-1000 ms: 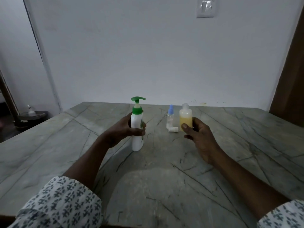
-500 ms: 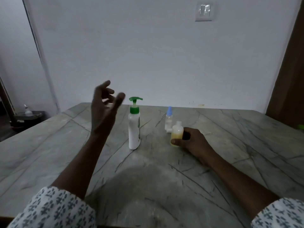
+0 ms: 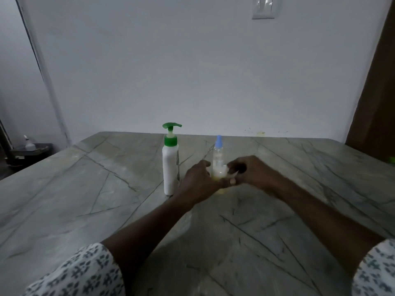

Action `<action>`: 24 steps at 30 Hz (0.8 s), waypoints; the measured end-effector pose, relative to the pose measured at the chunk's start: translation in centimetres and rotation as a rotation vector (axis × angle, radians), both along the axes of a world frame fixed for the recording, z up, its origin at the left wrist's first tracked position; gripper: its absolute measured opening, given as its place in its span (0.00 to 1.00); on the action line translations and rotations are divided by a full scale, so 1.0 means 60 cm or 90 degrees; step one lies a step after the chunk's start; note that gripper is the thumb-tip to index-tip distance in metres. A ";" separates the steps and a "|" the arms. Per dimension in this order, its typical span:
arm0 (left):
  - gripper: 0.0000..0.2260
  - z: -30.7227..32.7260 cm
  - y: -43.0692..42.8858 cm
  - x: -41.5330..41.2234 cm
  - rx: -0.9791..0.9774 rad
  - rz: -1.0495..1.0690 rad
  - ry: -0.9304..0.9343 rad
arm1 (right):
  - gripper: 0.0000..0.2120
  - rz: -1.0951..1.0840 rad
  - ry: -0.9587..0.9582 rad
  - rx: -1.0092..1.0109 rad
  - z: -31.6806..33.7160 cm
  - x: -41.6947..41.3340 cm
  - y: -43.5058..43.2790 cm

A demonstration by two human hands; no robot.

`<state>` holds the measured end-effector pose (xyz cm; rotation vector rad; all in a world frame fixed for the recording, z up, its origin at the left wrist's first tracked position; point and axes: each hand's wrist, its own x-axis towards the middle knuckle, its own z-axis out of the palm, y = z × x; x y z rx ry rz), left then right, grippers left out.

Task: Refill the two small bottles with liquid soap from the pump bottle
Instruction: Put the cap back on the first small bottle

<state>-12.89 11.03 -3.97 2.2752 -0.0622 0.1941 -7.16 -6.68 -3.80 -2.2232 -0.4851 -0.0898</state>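
Note:
The white pump bottle point(image 3: 170, 167) with a green pump head stands upright on the marble table point(image 3: 85, 189). Just right of it, my left hand point(image 3: 197, 183) and my right hand point(image 3: 251, 171) meet around the small yellow bottle point(image 3: 219, 175), with fingers curled on it from both sides. Most of that bottle is hidden and blurred; only its pale top and a yellow sliver below show. The small clear bottle point(image 3: 218, 155) with a blue cap stands upright right behind the hands.
A white wall rises at the table's far edge, with a light switch point(image 3: 263, 7) high up. A brown door point(image 3: 378, 92) is at the right. A dark low stand point(image 3: 30, 151) sits beyond the table's left side.
My left hand let go of the pump bottle, rose, then came down to the yellow bottle. My right hand drew that bottle nearer and still holds it.

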 end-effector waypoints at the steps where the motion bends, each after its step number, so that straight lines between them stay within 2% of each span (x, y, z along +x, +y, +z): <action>1: 0.40 -0.002 -0.002 0.002 -0.007 -0.010 -0.004 | 0.17 -0.035 -0.007 0.006 0.010 0.010 -0.013; 4: 0.30 -0.016 -0.009 0.005 -0.003 0.018 -0.054 | 0.17 -0.090 -0.138 -0.138 0.019 0.050 -0.017; 6: 0.24 -0.025 -0.009 0.007 -0.015 0.040 -0.089 | 0.20 -0.044 -0.179 -0.238 0.009 0.071 0.003; 8: 0.20 -0.029 -0.007 0.009 -0.025 0.042 -0.107 | 0.17 0.000 -0.194 -0.329 -0.011 0.091 0.022; 12: 0.20 -0.033 -0.004 0.012 -0.013 0.040 -0.128 | 0.04 0.007 -0.203 -0.400 -0.011 0.096 0.048; 15: 0.19 -0.033 -0.003 0.014 -0.030 0.037 -0.130 | 0.06 0.008 -0.196 -0.465 -0.001 0.086 0.056; 17: 0.18 -0.034 -0.003 0.012 -0.039 0.032 -0.132 | 0.09 0.009 -0.233 -0.478 0.011 0.076 0.051; 19: 0.17 -0.034 -0.002 0.010 -0.049 0.026 -0.128 | 0.11 -0.033 -0.303 -0.378 0.037 0.059 0.040; 22: 0.16 -0.034 0.000 0.007 -0.069 0.025 -0.121 | 0.10 -0.114 -0.357 -0.018 0.090 0.017 0.018; 24: 0.17 -0.034 -0.001 0.006 -0.070 0.020 -0.119 | 0.09 -0.107 -0.337 0.144 0.110 -0.012 0.008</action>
